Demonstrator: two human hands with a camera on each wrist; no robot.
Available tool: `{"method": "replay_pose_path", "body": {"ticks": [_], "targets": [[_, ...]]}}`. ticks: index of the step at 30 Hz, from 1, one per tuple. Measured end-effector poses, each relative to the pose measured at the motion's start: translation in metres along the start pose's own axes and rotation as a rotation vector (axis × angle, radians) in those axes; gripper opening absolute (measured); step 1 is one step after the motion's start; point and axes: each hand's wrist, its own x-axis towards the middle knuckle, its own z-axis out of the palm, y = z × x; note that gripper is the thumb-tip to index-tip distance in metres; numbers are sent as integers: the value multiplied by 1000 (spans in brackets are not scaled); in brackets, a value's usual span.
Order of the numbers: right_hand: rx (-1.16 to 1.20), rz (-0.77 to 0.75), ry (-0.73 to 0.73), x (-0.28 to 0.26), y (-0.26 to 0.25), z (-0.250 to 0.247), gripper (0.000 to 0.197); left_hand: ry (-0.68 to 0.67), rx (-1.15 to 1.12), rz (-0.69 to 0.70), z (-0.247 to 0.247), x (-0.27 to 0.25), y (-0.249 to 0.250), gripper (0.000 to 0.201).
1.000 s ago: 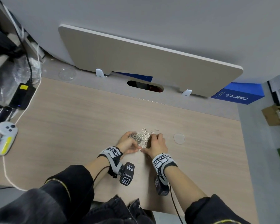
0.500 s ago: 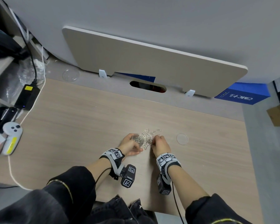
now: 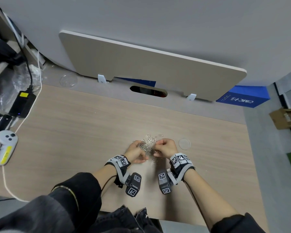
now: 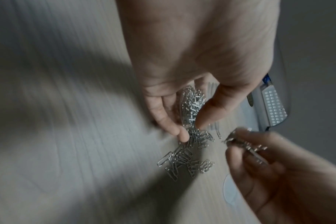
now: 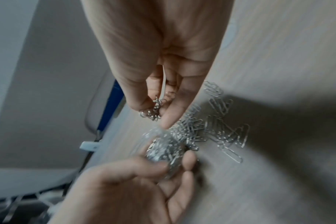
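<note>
Against the frame of 1.0 s ago: the right hand [image 3: 166,148], then laid flat over the loose pile of paper clips [image 3: 149,142], is now lifted off it with the fingers drawn together. The left hand [image 3: 135,151] is found unmoved at the pile's side.

Head view. The pile is seen on the wooden desk [image 3: 74,140], near the front edge and right of centre. The left hand is placed at 8 o'clock of the pile and the right hand at 4 o'clock, with the pile between them.

Left wrist view. A clear round container [image 4: 190,106], packed with clips, is gripped between the left thumb and curled fingers. It is tipped on its side. The nearest loose clips are touched by a fingertip.

Right wrist view. A small bunch of clips [image 5: 152,112] is pinched between the right thumb and fingertips, just above the pile and just beside the container. A thin pale strip [image 5: 163,81] is noted inside the palm; what it is cannot be told.

Surroundings. A clear lid [image 3: 184,144] is laid flat at 3 o'clock of the right hand, just beside it. A single clip [image 3: 160,135] is noted apart at 1 o'clock of the pile. A white controller [image 3: 6,145] is recorded at 9 o'clock of the desk, a black power adapter [image 3: 23,103] at 10 o'clock and a blue box [image 3: 242,98] at 2 o'clock.
</note>
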Motion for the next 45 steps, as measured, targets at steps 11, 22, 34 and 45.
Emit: {"method": "replay_pose_path", "body": {"ticks": [11, 22, 34, 45], "targets": [[-734, -393, -41, -20, -20, 15, 14, -83, 78, 36, 13, -2, -2, 66], [-760, 11, -147, -11, 21, -10, 24, 8, -36, 19, -4, -2, -1, 65], [-775, -162, -19, 19, 21, 11, 30, 113, -110, 52, -23, -5, 4, 64], [-1340, -770, -212, 21, -8, 69, 41, 250, -233, 102, -61, 0, 13, 60]]}}
